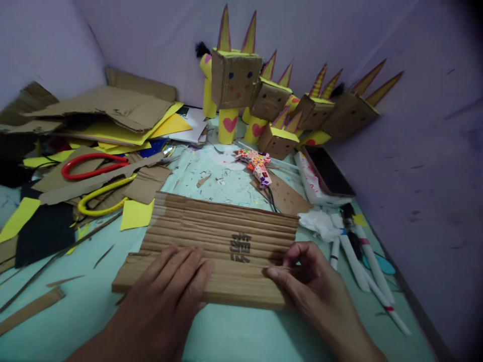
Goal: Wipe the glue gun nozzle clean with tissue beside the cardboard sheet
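Corrugated cardboard sheet lies flat on the table, near edge. Left hand presses it, fingers spread, gripping nothing. Right hand pinches its right edge between thumb and fingers.

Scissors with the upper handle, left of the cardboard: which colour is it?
Red, clearest in the head view.

Under my left hand and right hand I see a corrugated cardboard sheet: brown, matt, ribbed. Beyond it the table surface looks smooth, pale green, paint-flecked. Left of my grip, scissors have glossy red plastic handles.
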Motion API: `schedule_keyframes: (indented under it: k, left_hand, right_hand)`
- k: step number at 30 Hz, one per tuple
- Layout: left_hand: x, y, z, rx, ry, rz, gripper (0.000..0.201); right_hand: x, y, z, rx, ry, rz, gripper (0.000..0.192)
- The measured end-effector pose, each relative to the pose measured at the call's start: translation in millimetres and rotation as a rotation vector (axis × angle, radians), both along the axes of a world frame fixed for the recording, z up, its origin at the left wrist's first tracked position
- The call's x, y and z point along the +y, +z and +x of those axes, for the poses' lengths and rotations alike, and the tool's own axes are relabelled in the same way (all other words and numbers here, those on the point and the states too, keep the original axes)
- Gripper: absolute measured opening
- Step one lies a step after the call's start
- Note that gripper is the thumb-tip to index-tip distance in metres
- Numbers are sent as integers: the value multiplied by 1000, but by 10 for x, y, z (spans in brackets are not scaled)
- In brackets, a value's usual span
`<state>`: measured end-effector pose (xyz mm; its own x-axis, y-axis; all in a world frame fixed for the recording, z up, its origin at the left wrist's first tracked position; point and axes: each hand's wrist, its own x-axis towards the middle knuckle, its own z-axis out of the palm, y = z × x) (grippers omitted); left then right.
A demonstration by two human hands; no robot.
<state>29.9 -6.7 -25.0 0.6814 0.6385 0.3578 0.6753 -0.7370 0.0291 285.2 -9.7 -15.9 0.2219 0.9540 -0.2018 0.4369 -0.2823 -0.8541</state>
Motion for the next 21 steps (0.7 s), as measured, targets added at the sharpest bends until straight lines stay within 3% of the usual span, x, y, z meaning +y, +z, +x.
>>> schedule_keyframes:
  k: [7,11,16,19,21]
  left_hand:
    - [28,7,6,17,4,2,36]
    - [47,40,45,18,73,-12,36]
    - [83,131,104,5,139,-158,35]
    - [110,184,117,2,153,-259,34]
    - [129,209,116,1,156,-302,33]
  right_hand:
    - [70,-42,9,-45,25,49,28]
    - [94,-50,-24,-101,5,75,28]
    - [91,1,-67,-461,70,151,26]
    - [61,49,-47,-757,105,297,26]
    - [37,71,-15,-838,131,433,20]
